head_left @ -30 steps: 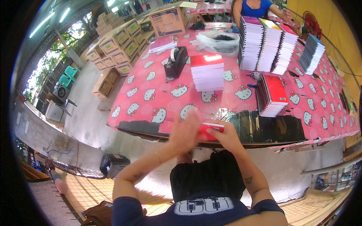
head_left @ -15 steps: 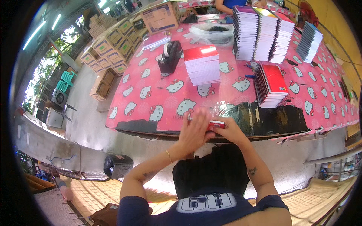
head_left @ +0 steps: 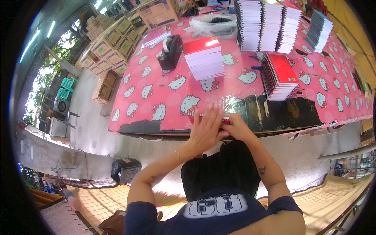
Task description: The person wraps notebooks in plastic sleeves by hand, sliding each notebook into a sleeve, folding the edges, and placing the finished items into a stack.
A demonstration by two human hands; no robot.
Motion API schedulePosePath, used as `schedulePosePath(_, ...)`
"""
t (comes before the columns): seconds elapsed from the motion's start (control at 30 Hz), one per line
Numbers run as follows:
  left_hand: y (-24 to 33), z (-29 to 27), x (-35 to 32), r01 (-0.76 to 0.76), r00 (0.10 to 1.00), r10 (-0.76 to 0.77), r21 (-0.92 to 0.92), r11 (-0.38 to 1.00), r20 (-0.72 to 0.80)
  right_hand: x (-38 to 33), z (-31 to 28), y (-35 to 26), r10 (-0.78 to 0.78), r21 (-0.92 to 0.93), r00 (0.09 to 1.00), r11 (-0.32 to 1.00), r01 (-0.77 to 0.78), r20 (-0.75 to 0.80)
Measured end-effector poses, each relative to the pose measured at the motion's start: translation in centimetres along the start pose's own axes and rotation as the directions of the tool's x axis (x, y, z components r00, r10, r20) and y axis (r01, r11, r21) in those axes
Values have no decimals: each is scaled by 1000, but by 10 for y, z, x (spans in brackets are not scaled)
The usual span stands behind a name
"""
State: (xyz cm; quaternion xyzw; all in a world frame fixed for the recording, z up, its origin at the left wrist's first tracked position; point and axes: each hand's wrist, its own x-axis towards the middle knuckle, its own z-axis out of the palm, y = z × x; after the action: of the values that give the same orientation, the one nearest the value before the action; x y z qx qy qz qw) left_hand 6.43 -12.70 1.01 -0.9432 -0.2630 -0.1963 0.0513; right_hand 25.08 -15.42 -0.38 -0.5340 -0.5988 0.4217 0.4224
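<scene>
One slim, red-covered notebook [head_left: 226,121] sits pinched in the curled right hand [head_left: 237,127], seemingly for steadiness; the flattened left hand [head_left: 206,128], fingers straight, lies across it.

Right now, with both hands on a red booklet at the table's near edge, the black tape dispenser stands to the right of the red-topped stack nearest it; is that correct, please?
Not quite: the head view shows the black tape dispenser left of that red-topped stack. The left hand and right hand are on a red booklet at the table's near edge.
</scene>
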Motion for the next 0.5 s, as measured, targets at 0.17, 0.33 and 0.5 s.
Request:
schedulePosePath(0.17, 0, -22, 18, 74, 985, -94, -136, 988, -148, -1, -2, -11, -74, -24, 997, 997, 73, -30)
schedulePosePath(0.33, -15, -33, 29, 52, 984, -97, -276, 960, -151, -7, -10, -32, -172, -104, 985, 980, 169, -23)
schedulePosePath(0.5, -12, -30, 32, 52, 977, -106, -277, 959, -185, -20, -51, -38, -166, 69, 986, 983, 168, -29)
